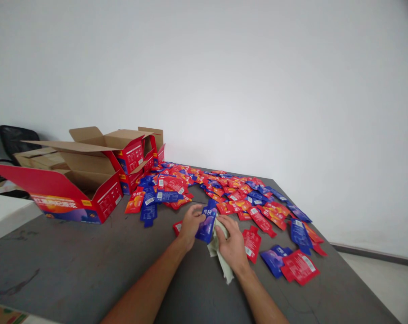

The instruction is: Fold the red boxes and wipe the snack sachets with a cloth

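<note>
A blue pouch (207, 223) with white lettering is held upright over the grey table. My left hand (190, 226) pinches its left edge, thumb on the printed front. On the other side, my right hand (231, 240) is closed around a pale, crumpled cloth (225, 266), which presses against the pouch's right edge and hangs down below the palm. A red pouch (177, 227) lies partly hidden behind my left hand. Just right of my right hand is another red pouch (252, 243) with a barcode.
Open red cardboard boxes (104, 202) stand at the left. Many red and blue pouches (237, 195) are heaped across the back and right of the grey table (99, 265). A white surface (11, 216) and a black chair (16, 139) are at far left. A wall rises behind.
</note>
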### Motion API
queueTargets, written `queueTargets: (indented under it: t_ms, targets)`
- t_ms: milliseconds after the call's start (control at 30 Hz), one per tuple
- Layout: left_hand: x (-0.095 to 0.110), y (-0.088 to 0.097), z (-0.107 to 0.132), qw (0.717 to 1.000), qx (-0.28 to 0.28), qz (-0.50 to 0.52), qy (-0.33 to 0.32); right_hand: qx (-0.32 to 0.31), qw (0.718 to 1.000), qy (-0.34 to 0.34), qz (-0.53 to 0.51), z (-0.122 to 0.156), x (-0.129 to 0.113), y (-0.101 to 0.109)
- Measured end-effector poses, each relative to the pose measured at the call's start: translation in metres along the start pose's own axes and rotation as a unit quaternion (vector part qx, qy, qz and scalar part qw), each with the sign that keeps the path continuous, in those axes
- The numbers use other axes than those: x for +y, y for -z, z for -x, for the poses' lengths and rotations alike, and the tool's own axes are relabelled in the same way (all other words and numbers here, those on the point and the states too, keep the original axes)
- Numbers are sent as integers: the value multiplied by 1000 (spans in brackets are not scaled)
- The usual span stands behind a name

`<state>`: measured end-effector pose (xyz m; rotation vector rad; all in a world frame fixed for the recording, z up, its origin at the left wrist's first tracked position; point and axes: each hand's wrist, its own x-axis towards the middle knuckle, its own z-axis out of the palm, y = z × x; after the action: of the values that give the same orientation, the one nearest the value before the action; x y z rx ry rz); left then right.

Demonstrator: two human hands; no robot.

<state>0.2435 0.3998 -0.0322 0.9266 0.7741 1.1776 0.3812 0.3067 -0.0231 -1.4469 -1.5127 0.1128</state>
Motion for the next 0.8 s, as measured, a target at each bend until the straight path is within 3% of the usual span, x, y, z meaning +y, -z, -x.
queueTargets:
  t_ms: [133, 233, 333, 500, 567, 733, 800]
  targets:
    - [-6, -3, 2, 999, -14, 7, -31, -24, 999, 20, 8, 4, -7, -7]
    - [-5, -9, 6, 999, -30, 43, -9, -34, 998, 47, 19, 7, -8, -11]
    - [1, -13, 9, 986, -64, 133, 82, -58, 995, 86, 15, 9, -10, -12]
    - [8, -7, 9, 933, -159, 234, 221, -113, 985, 132, 13, 10, -14, -8]
    - [8, -6, 11, 922, -182, 237, 247, -93, 986, 135, 25, 7, -13, -5]
    - [7, -16, 21, 919, -200, 224, 255, 39, 992, 95, 72, 0, -1, 6]
    - [5, -20, 24, 918, -213, 218, 253, 48, 991, 90, 81, -1, 0, 9]
